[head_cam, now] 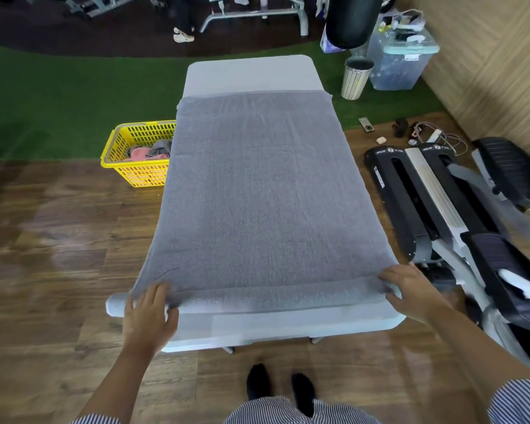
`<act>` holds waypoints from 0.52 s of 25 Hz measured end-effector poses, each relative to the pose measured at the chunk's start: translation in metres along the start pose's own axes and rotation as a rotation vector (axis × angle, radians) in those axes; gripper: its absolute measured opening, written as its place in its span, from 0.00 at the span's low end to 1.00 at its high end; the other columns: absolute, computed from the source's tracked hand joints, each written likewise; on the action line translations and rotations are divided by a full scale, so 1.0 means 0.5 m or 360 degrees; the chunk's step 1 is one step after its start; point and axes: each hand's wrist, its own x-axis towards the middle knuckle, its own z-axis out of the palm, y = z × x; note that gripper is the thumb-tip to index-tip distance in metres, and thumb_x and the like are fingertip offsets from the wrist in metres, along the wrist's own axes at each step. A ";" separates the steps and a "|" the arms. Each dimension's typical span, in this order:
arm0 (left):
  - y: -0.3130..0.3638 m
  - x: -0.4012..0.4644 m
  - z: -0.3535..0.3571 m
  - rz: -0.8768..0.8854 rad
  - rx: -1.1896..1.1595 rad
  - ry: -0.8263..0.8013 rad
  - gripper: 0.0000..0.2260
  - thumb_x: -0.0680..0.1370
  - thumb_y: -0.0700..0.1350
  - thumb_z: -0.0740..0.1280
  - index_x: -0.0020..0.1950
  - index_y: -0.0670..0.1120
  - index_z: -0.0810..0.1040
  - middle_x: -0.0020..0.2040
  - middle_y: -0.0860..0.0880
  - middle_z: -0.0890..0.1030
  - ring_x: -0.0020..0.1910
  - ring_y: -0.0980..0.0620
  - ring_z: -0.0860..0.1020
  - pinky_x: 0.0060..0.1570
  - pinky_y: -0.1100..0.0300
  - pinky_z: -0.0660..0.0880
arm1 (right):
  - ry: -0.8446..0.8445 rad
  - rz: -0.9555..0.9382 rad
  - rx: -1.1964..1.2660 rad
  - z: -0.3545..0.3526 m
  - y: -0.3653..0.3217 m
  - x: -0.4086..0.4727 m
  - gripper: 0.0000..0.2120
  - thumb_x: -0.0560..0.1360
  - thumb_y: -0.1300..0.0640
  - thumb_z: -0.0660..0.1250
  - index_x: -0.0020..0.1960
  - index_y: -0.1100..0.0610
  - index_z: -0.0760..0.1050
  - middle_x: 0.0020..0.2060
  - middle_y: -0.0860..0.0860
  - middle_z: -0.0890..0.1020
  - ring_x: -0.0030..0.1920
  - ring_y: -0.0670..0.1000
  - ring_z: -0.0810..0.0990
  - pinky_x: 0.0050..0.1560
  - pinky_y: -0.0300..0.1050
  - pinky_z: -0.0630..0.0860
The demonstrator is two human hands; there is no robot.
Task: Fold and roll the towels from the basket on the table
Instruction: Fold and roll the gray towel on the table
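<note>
Both hands sit on the near end of the towel (257, 191), where a roll (273, 296) has just started. Left hand (150, 313) lies flat, fingers spread, pressing the roll near its left end. Right hand (410, 290) has fingers curled over the right end, gripping it.

Towel is spread lengthwise over the table (251, 71), flat, most of its length unrolled.

Risks, my read:
- Roll's left end juts past the table edge, unsupported. It could sag, so the roll goes conical.
- Grips differ: flat push left, curled grip right. Uneven advance would skew the roll off axis.
- Towel looks about as wide as the table, edges at or just over the sides. Any drift and an edge drops off.
- Loose core now means a slack roll later.

Basket (138, 154) sits on the floor left of the table, more towels inside.
</note>
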 end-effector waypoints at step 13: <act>-0.022 0.004 -0.005 0.0049 0.0044 -0.0134 0.20 0.69 0.50 0.55 0.47 0.45 0.83 0.38 0.49 0.84 0.37 0.45 0.82 0.51 0.38 0.72 | 0.0004 0.0172 0.0007 -0.002 -0.015 0.000 0.15 0.73 0.59 0.65 0.59 0.55 0.75 0.54 0.50 0.80 0.58 0.52 0.75 0.72 0.49 0.53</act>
